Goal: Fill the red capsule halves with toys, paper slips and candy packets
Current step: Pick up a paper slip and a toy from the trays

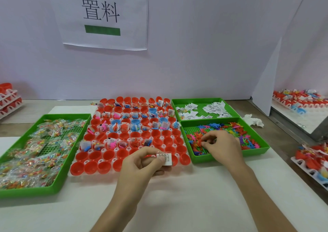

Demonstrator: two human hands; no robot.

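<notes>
A white rack (74,174) holds rows of red capsule halves (92,167); the far rows carry toys, slips and a few blue halves, the near rows are bare. My left hand (142,164) pinches a white paper slip (164,159) over the rack's front right. My right hand (221,145) reaches into the green tray of small coloured toys (248,134), fingertips pinching at toys in the pile. Candy packets (35,152) fill the green tray on the left. Paper slips (213,108) lie in the far right green tray.
A crumpled tissue (253,121) lies right of the trays. Filled racks of capsules stand at the far right (301,98) and near right (314,162); stacked racks sit at the far left (8,98). A white partition with a paper sign (104,15) closes the back.
</notes>
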